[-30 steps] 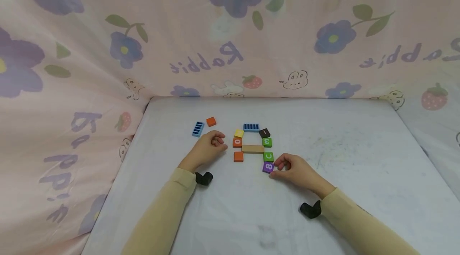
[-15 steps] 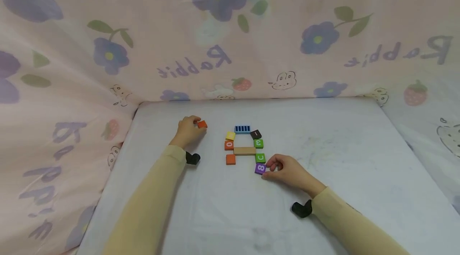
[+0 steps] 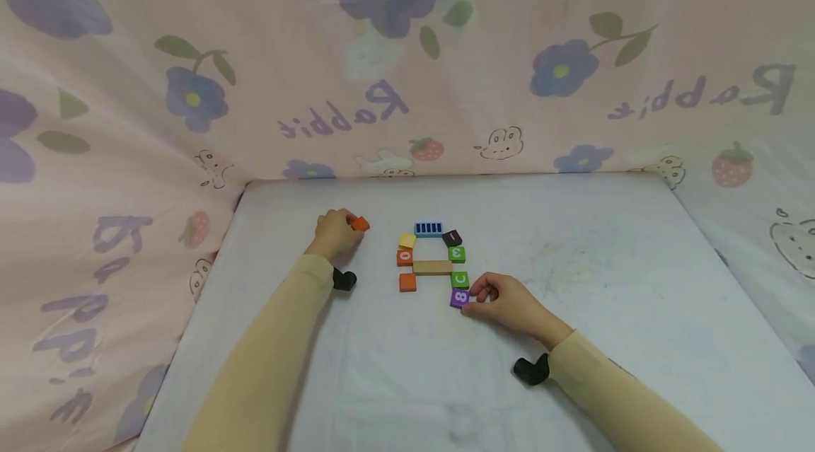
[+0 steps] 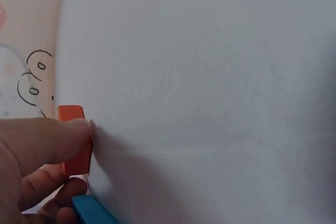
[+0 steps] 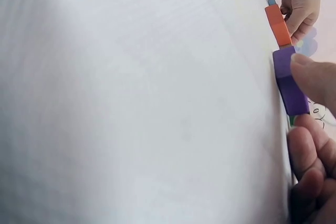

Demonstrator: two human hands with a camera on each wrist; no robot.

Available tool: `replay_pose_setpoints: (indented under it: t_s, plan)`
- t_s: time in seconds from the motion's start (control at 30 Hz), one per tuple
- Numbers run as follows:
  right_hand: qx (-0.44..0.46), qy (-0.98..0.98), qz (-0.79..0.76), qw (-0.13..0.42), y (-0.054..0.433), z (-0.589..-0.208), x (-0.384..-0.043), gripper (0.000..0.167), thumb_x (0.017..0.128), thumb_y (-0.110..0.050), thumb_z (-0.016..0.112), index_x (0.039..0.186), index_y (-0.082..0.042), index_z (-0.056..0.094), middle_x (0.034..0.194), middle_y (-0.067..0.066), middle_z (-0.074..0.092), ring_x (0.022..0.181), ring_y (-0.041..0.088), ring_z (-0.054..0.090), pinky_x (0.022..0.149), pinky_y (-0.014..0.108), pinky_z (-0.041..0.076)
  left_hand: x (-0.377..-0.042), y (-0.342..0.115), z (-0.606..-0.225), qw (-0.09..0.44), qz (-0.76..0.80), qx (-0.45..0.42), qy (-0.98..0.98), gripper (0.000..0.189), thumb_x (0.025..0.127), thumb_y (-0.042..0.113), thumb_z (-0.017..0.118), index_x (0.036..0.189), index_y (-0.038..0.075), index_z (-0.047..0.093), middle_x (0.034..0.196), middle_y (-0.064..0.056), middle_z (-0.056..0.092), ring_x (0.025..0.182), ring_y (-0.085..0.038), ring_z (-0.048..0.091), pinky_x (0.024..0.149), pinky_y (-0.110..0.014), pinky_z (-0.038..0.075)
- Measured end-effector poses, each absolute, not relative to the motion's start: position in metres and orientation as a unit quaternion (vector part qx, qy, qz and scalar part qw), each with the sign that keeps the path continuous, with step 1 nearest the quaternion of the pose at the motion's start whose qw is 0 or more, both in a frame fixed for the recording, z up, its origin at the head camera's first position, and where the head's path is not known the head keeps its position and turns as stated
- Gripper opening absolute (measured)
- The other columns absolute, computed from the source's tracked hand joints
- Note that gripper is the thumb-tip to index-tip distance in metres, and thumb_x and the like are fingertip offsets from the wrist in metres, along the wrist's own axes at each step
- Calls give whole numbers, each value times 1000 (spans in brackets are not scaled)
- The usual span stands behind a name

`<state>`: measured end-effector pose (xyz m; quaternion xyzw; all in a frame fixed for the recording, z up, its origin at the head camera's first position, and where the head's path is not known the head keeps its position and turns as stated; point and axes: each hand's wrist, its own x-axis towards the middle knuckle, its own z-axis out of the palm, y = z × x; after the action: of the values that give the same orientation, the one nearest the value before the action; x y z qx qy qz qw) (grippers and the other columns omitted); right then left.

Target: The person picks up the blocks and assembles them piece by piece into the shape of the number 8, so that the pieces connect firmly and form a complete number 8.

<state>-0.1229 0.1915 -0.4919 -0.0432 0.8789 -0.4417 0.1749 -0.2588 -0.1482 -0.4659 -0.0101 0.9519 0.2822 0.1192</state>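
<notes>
At the back left, my left hand (image 3: 333, 233) pinches a plain orange block (image 3: 361, 224) between thumb and fingers. A blue block (image 4: 94, 211) lies just under those fingers in the left wrist view; the hand hides it from the head view. My right hand (image 3: 512, 303) holds a purple block (image 3: 459, 298) marked 8 by its edges, thumb on the near side. That block sits at the foot of the right column, below a green C block (image 3: 460, 279). Opposite it, a second plain orange block (image 3: 407, 283) ends the left column.
The arrangement also has a striped blue block (image 3: 429, 228) on top, a dark block (image 3: 452, 238), a yellow block (image 3: 407, 240), an orange 0 block (image 3: 405, 257), a green block (image 3: 456, 254) and a wooden plank (image 3: 433, 267) across. A patterned curtain (image 3: 484, 105) borders the white table (image 3: 573, 226).
My left hand has moved left and back from beside the arrangement and taken hold of the loose orange block, now slightly shifted. My right hand stays at the purple block. The head view has shifted.
</notes>
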Motion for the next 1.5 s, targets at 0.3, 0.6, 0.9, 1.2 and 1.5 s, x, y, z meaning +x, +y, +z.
replay_pose_setpoints:
  t_s: [0.3,0.6,0.9,1.2,1.5]
  plan:
    - [-47,879,-440,179,189,-491,-124,38,73,-38,84,97,-15,65,82,1,58,74,19,48,65,32,38,-237,-141,-459,93,268,46,958,41,90,25,68,123,4,61,120,-17,54,112,-35,41,97,-48,33]
    - [-37,880,-438,179,189,-488,-123,40,73,-38,84,99,-15,64,83,2,57,75,20,48,64,32,38,-179,-135,-448,160,351,91,918,37,90,28,70,121,11,61,107,-3,55,92,-21,52,78,-35,47]
    - [-41,885,-430,174,189,-491,-122,41,73,-39,84,100,-15,64,83,1,57,73,19,47,62,30,37,-130,-127,-463,206,369,159,892,35,87,24,73,117,12,61,89,0,55,79,-16,52,68,-30,45]
    - [-44,882,-436,171,188,-492,-121,41,73,-40,84,99,-15,64,83,2,57,72,19,47,61,30,36,-119,-120,-475,201,354,157,900,30,85,26,76,109,16,61,90,1,55,78,-15,51,70,-30,44]
    - [-45,883,-436,170,188,-493,-122,40,74,-39,84,99,-15,64,83,2,56,72,19,47,61,29,36,-118,-118,-471,196,362,135,901,25,83,28,77,98,15,61,88,1,57,74,-15,51,68,-30,45]
